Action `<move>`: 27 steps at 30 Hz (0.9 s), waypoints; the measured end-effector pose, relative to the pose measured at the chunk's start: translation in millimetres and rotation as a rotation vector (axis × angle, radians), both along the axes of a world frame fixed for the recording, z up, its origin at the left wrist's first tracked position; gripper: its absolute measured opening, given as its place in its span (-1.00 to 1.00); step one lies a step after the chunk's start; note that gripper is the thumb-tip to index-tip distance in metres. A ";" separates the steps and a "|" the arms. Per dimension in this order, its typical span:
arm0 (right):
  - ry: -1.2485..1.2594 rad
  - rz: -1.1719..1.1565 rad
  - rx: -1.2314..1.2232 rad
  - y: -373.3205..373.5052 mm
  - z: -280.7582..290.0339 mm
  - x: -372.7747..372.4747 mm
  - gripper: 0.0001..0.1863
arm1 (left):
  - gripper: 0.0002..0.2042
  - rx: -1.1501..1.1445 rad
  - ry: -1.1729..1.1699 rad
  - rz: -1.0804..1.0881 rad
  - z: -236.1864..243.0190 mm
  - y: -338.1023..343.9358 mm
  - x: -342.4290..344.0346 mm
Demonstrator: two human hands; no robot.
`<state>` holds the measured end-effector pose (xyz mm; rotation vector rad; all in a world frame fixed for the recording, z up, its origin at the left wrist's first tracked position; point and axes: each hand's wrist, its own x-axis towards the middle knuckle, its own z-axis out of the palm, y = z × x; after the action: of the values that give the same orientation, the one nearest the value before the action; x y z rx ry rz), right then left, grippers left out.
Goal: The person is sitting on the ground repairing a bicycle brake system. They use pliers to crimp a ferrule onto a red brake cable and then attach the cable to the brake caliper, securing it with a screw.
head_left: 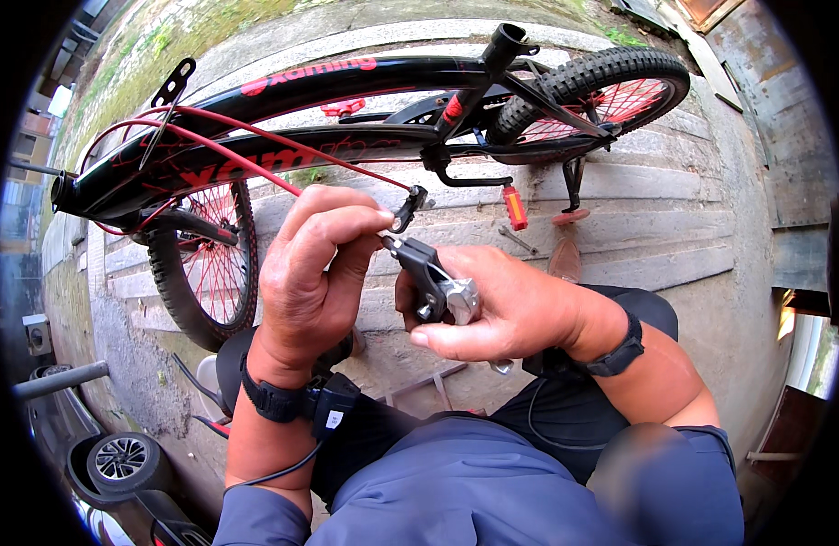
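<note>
My right hand [501, 305] is closed around a black and silver brake lever [430, 278], whose narrow end points toward my left hand. The fingertips of my left hand [315, 255] are pinched together beside that end. A red cable [255, 173] runs from the bicycle into my left hand; its tip is hidden by the fingers. Just beyond the fingertips, a second black lever-like part [408, 207] hangs on another red cable. Ahead of me is a black bicycle frame [365, 82] with red markings, and no handlebar shows on it.
The bicycle's front wheel [205, 264] is at the left, its rear wheel [610, 100] at the far right. A red pedal [515, 207] juts toward me. A wrench [518, 239] lies on the wooden slats [656, 223]. A parked car [119, 464] stands at lower left.
</note>
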<state>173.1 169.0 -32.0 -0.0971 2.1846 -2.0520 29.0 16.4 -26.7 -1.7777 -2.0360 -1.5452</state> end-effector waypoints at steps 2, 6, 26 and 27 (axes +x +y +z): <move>0.014 -0.025 0.070 0.1 1.9 -1.0 -0.69 | -0.78 -0.010 -0.031 0.014 0.0 -0.6 1.6; 0.181 -0.107 0.202 -2.3 -5.1 -2.0 -0.68 | -0.78 -0.058 -0.103 0.002 3.4 -4.1 7.1; 0.436 -0.231 0.610 6.7 -16.9 -6.8 -0.71 | -0.72 -0.031 0.036 -0.144 2.6 -2.3 15.8; 0.438 -0.230 0.610 6.7 -16.9 -7.3 -0.72 | -0.73 -0.030 0.045 -0.145 3.3 -1.9 15.5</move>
<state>165.8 175.7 -48.9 -0.2550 3.1235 -1.4550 44.4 14.5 -23.3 -1.9930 -1.9596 -1.5017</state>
